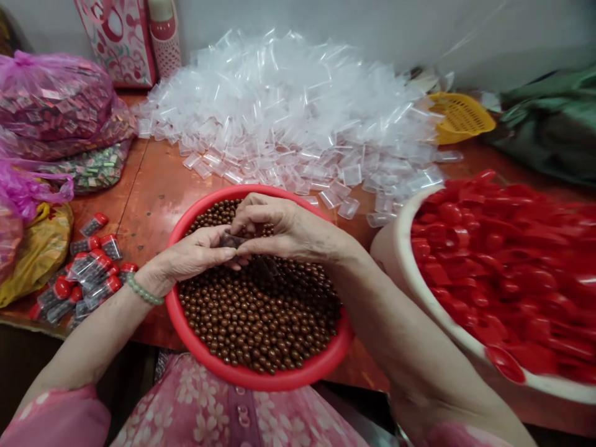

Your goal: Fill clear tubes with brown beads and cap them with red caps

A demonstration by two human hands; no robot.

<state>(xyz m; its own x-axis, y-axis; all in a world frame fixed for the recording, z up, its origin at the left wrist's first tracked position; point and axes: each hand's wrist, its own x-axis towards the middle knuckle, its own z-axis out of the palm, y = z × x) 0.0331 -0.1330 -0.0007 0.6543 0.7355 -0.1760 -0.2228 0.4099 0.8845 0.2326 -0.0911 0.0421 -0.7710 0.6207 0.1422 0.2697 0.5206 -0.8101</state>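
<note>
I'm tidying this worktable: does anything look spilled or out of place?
One glossy red plastic piece lies across the rim of the round white plastic tub, unlike the other red pieces heaped inside.

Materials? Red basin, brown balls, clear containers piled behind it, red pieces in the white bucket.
Red basin: likely plastic, satin; even colour, smooth rounded rim.
Brown balls: glossy, small highlights; sweets or plastic, can't tell.
Clear containers: probably thin hard plastic; see-through, sharp glints.
Red pieces: likely glossy moulded plastic; rounded shapes, bright highlights, though blurred.
</note>
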